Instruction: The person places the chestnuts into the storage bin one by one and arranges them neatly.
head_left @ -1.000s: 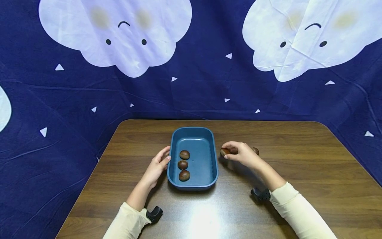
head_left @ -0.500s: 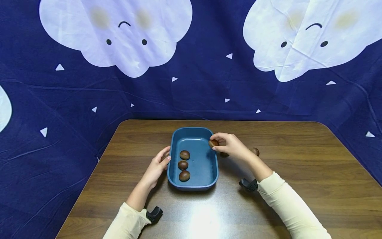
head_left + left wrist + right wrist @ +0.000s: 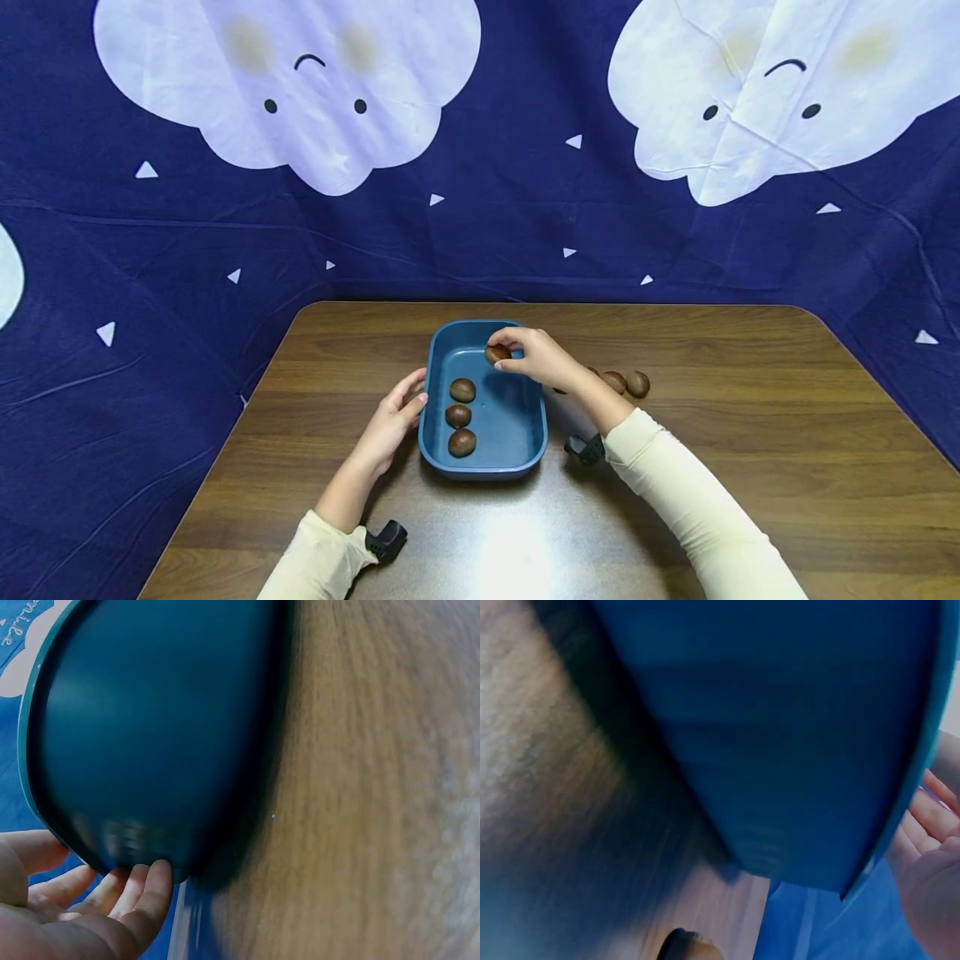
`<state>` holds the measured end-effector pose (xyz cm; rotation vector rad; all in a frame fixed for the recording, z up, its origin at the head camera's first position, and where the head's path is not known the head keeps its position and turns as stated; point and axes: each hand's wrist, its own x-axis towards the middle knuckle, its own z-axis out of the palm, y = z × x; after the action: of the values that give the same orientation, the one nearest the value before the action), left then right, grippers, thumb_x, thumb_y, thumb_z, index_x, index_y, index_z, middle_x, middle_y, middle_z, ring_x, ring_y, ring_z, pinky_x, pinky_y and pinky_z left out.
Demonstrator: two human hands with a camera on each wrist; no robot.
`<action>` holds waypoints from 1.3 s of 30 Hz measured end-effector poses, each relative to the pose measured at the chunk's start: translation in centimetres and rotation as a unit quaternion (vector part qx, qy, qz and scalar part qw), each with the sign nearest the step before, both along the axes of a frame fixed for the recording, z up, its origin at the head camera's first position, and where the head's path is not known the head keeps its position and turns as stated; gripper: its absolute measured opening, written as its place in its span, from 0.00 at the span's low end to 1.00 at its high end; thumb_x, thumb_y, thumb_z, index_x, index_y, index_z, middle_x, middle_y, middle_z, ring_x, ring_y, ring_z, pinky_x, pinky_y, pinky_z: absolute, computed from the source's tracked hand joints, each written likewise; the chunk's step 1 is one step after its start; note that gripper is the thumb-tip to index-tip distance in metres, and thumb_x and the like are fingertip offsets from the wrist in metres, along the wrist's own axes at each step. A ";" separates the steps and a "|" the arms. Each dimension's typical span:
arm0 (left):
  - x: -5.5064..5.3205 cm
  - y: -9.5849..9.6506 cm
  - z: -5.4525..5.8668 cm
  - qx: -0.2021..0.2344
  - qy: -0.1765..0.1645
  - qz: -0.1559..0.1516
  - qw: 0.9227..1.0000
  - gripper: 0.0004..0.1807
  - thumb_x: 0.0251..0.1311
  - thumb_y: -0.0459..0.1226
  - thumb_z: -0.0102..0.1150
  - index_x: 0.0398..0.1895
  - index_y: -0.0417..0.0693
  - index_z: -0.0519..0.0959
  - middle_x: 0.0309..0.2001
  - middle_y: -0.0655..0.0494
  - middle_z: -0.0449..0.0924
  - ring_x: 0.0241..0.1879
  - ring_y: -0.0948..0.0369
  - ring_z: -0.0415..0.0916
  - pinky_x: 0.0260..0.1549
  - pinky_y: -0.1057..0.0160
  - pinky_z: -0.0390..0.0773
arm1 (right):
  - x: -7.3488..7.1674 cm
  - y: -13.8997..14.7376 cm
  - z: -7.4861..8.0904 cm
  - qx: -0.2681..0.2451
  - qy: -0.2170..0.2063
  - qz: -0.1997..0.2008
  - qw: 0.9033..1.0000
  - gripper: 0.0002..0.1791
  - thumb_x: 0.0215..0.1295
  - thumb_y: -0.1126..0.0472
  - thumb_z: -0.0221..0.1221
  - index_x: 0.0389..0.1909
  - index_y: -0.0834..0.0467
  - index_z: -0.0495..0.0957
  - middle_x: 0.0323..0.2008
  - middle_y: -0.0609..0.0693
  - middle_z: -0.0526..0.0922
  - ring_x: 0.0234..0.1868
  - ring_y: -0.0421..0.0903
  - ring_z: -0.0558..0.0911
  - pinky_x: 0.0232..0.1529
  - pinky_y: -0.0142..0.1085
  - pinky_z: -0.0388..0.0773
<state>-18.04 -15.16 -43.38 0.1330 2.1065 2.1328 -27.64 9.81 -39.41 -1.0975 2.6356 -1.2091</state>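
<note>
This looks like a screened-off indoor recording spot; whether it sits in a home, lab or office cannot be told. Behind and to both sides of the wood-grain worktop [image 3: 750, 400] hangs creased navy cloth [image 3: 510, 242] printed with pale clouds [image 3: 300, 87] and triangles [image 3: 146, 171]; black wrist cameras [image 3: 386, 542] above the worktop suit such a set-up.

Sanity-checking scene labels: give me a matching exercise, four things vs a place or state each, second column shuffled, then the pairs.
Things
1. left hand
2. right hand
3. blue tray
4. backdrop

Places or states
A. printed with white clouds
B. touching the tray's left side
C. on the table, with three brown chestnuts lying inside
D. pinching a chestnut above the tray

Pairs: 1-B, 2-D, 3-C, 4-A
</note>
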 end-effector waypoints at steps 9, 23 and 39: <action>0.1 -0.1 0.0 0.005 0.001 -0.005 1.000 0.24 0.66 0.33 0.42 0.65 0.44 0.57 0.62 0.40 0.59 0.58 0.47 0.60 0.51 0.48 0.63 | -1.2 -2.3 -0.3 0.042 0.001 0.009 0.999 0.17 0.55 0.62 0.62 0.46 0.60 0.75 0.42 0.48 0.78 0.45 0.43 0.75 0.47 0.34 0.70; 0.1 0.0 0.1 0.009 0.007 -0.005 1.000 0.24 0.66 0.32 0.42 0.65 0.43 0.57 0.62 0.40 0.59 0.58 0.47 0.60 0.50 0.49 0.64 | -1.7 -4.6 -1.1 0.063 -0.051 -0.007 0.997 0.18 0.55 0.63 0.62 0.48 0.61 0.74 0.45 0.50 0.77 0.50 0.45 0.73 0.50 0.36 0.68; -0.1 0.0 -0.1 0.002 0.006 -0.001 1.000 0.24 0.66 0.32 0.41 0.65 0.42 0.56 0.62 0.40 0.59 0.58 0.47 0.60 0.50 0.51 0.64 | -1.5 -6.7 -2.6 0.118 -0.037 -0.024 0.992 0.16 0.54 0.68 0.61 0.46 0.61 0.75 0.46 0.52 0.78 0.52 0.47 0.73 0.52 0.38 0.67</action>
<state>-18.11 -15.14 -43.50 0.1490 2.1087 2.1411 -29.10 3.12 -41.96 -0.9357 2.6767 -0.8941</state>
